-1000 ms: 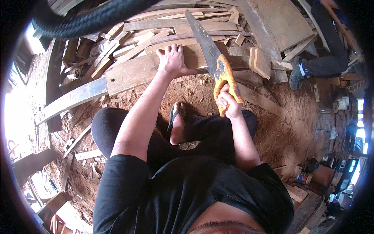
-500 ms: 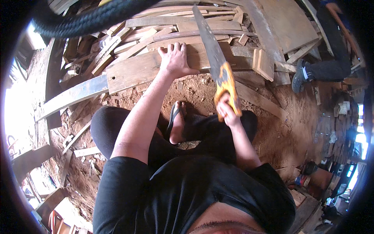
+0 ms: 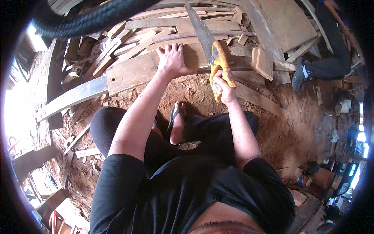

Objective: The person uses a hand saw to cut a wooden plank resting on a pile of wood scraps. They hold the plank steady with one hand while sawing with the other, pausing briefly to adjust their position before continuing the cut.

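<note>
My right hand (image 3: 224, 86) is closed around the yellow handle of a handsaw (image 3: 219, 58). The saw's grey blade slants away to the far left across a wide wooden plank (image 3: 130, 72); whether its teeth touch the wood I cannot tell. Left of the blade, my left hand (image 3: 171, 61) lies on the plank with its fingers spread toward the far edge and the thumb along the near edge.
A heap of loose boards (image 3: 156, 23) fills the space beyond the plank. A small block (image 3: 263, 64) stands by its right end. At the far right is another person's shoe (image 3: 299, 76). Offcuts (image 3: 87, 152) lie on the dirt floor. A dark braided cable (image 3: 89, 19) crosses the upper left.
My right hand has pushed the handsaw forward, away from me and slightly left, so its handle is now nearer the plank. My left hand stays on the plank almost unmoved.
</note>
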Demonstrator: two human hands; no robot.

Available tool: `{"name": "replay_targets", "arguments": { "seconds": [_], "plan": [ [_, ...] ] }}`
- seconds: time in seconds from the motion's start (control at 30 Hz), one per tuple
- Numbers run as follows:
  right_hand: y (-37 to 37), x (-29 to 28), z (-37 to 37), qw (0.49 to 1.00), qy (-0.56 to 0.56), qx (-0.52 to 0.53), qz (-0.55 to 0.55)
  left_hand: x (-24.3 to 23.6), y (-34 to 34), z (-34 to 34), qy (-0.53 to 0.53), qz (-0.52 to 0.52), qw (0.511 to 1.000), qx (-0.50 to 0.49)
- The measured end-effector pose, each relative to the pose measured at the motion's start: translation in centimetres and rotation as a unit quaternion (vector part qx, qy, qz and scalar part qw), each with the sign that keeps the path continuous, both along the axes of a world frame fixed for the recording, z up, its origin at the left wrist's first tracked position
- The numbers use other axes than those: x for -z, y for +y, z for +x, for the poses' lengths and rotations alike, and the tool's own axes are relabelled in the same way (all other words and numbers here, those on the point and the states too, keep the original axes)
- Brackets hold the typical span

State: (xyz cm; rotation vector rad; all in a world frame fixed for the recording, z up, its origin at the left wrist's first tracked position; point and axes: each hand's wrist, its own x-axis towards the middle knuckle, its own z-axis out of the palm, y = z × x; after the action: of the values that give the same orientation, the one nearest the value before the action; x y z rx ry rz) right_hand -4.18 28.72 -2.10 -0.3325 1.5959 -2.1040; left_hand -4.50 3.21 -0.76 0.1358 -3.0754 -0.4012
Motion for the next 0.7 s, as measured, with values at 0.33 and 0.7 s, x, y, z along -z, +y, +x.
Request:
{"name": "replay_targets", "arguments": {
  "seconds": [0.33,0.7],
  "plan": [
    [5.2,0.4,7.6,0.996,0.084,-0.018,-0.025,0.0,0.1,0.2,-0.010,-0.005,1.000,0.001],
    [2.3,-0.2,2.9,0.998,0.052,-0.014,0.017,-0.1,0.0,-0.2,-0.017,0.010,1.000,0.005]
  ]
}}
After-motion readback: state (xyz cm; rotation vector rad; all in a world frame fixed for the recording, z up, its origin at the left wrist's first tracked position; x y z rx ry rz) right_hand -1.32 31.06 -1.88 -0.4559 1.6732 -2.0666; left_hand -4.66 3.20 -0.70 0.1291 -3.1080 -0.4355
